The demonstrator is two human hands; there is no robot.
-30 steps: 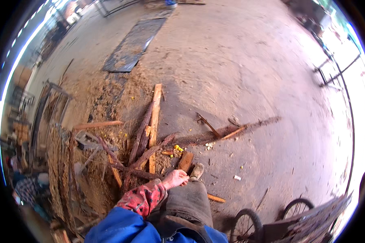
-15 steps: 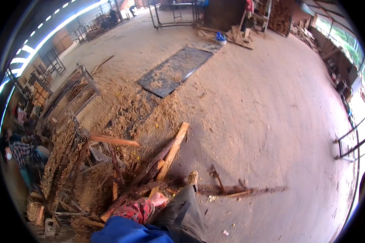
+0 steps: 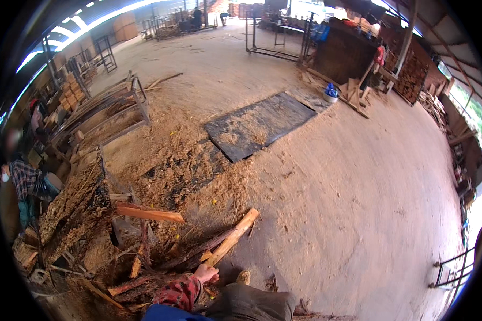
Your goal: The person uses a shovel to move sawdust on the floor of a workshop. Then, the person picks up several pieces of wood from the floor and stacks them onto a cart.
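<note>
My left hand [image 3: 206,274], in a red patterned sleeve, comes in from the lower edge with its fingers curled. It is at the near end of a pale, rough wood strip [image 3: 233,236] that slants up and to the right. Whether the fingers hold the strip or something smaller is hidden. Beside the strip lie dark bark-covered slabs [image 3: 195,254]. Another reddish wood piece [image 3: 150,213] sticks out of the scrap pile to the left. My right hand does not show. My shoe [image 3: 243,276] is just right of the left hand.
Sawdust and shavings [image 3: 182,171] spread over the floor ahead, partly over a dark flat sheet [image 3: 262,125]. A metal-framed rack [image 3: 126,120] stands left, with a person in a plaid shirt [image 3: 24,179] nearby. Farther off are a blue-topped bucket [image 3: 331,93] and a metal frame [image 3: 276,51].
My view has tilted up and turned left, so the scene sits lower and farther right. The left hand stays near the strip's near end, its fingers still curled.
</note>
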